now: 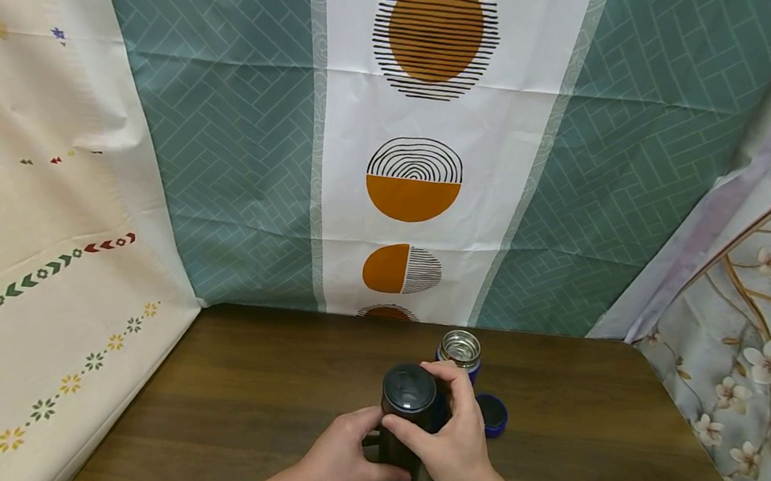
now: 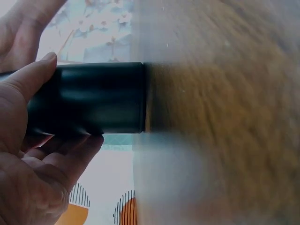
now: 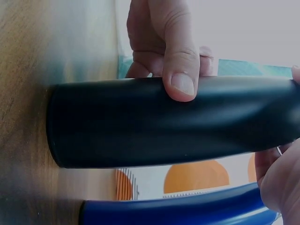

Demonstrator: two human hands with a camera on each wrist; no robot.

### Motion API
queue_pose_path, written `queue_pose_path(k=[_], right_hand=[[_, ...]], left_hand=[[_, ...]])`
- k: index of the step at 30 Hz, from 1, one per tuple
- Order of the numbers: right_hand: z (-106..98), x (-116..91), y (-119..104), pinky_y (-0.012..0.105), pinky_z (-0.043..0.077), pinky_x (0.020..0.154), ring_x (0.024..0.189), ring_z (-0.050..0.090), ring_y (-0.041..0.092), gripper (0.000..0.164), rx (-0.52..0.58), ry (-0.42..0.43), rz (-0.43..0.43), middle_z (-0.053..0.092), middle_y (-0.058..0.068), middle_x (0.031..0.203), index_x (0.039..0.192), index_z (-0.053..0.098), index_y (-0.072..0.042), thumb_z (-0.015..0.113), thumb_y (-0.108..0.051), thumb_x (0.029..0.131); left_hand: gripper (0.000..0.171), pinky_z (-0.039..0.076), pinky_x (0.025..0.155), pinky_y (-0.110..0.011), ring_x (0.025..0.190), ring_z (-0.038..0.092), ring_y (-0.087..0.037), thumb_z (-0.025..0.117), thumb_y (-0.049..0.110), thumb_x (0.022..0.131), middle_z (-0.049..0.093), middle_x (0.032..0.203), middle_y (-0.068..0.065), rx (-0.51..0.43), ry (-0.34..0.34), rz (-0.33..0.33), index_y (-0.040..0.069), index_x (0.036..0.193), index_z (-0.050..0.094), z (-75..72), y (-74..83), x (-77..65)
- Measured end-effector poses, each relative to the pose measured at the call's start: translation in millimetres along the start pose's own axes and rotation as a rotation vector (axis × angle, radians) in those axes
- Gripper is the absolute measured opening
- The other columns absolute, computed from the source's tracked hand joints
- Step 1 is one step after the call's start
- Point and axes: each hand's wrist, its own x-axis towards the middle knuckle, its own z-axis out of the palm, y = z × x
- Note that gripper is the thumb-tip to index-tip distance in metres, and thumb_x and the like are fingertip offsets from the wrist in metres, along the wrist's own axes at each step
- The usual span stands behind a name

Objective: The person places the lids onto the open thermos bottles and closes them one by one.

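A black vacuum flask [image 1: 409,392] stands upright on the wooden table. Round its side is my left hand [image 1: 349,452], thumb in front and fingers behind. My right hand [image 1: 452,438] grips the flask near its top, with the thumb on the near side and a finger at the far edge of the lid. In the left wrist view the base of the black flask [image 2: 98,98] meets the tabletop. Just behind my right hand stands a blue flask [image 1: 461,352] with an uncovered steel mouth, its lower part mostly hidden. Beside it lies a round blue lid [image 1: 492,415].
The brown wooden table [image 1: 255,384] reaches back to a hanging teal and white cloth [image 1: 226,135]. A cream embroidered cloth [image 1: 38,217] hangs along the left side, and a flowered cloth [image 1: 755,378] along the right.
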Motion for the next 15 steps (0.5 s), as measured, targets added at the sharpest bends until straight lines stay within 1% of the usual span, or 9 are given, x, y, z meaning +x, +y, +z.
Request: queue_pose_path(k=[4, 6, 11, 15], right_hand=[[1.0, 0.0, 0.0, 0.024, 0.049, 0.104, 0.117, 0.068, 0.018, 0.083, -0.006, 0.012, -0.003, 0.065, 0.012, 0.136, 0.144, 0.057, -0.007, 0.101, 0.002, 0.074], [2.0, -0.4, -0.5, 0.023, 0.05, 0.104, 0.117, 0.068, 0.018, 0.083, -0.019, 0.024, 0.005, 0.065, 0.01, 0.135, 0.143, 0.057, -0.007, 0.101, 0.001, 0.074], [4.6, -2.4, -2.0, 0.024, 0.051, 0.102, 0.117, 0.067, 0.017, 0.08, -0.052, 0.056, 0.036, 0.064, 0.008, 0.137, 0.142, 0.058, -0.007, 0.102, -0.003, 0.075], [4.4, -1.5, -1.5, 0.026, 0.052, 0.1, 0.114, 0.068, 0.017, 0.081, -0.041, 0.047, 0.029, 0.064, 0.007, 0.135, 0.142, 0.057, -0.007, 0.102, -0.003, 0.075]], left_hand=[[0.074, 0.063, 0.098, -0.034, 0.124, 0.071, -0.012, 0.101, 0.035, 0.086, 0.073, 0.138, 0.007, 0.018, 0.022, 0.007, 0.029, 0.15, 0.065, 1.6, 1.1, -0.5], [0.073, 0.063, 0.097, -0.034, 0.123, 0.071, -0.012, 0.1, 0.037, 0.086, 0.073, 0.137, 0.007, 0.027, 0.03, 0.008, 0.029, 0.149, 0.066, 2.2, 1.2, -0.7], [0.071, 0.063, 0.096, -0.034, 0.123, 0.071, -0.012, 0.1, 0.039, 0.086, 0.073, 0.136, 0.008, 0.036, 0.034, 0.007, 0.029, 0.148, 0.067, 2.8, 0.4, -1.1], [0.071, 0.063, 0.097, -0.034, 0.124, 0.07, -0.013, 0.099, 0.038, 0.087, 0.073, 0.137, 0.008, 0.029, 0.025, 0.007, 0.029, 0.149, 0.066, 2.4, 0.3, -0.9]])
